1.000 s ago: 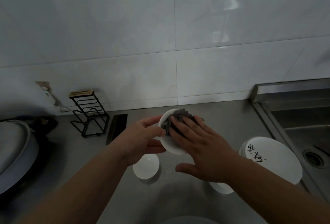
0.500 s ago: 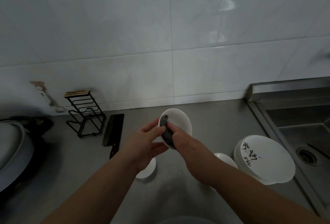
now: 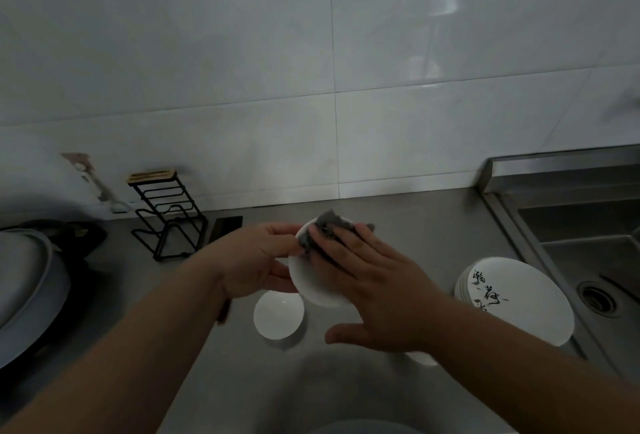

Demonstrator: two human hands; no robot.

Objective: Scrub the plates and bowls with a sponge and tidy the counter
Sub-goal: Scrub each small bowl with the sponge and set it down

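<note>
Your steel counter (image 3: 415,226) runs right to the sink (image 3: 571,226), and the stack of plates (image 3: 519,298) sits just beside that basin, probably staged for rinsing. Above the counter your left hand (image 3: 252,260) clamps 1 white bowl (image 3: 318,284) by its rim, tilting the hollow toward you. A smaller bowl (image 3: 278,316) waits on the counter below it. Your right hand (image 3: 377,291) grips nothing. Its fingers lie straight, pressing the grey sponge (image 3: 327,222) into the held bowl to scrub it.

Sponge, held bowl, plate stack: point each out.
sponge (image 3: 327,222), head view, grey top edge above fingers.
held bowl (image 3: 318,291), head view, bare white lower wall.
plate stack (image 3: 533,309), head view, top plate's white face.
</note>
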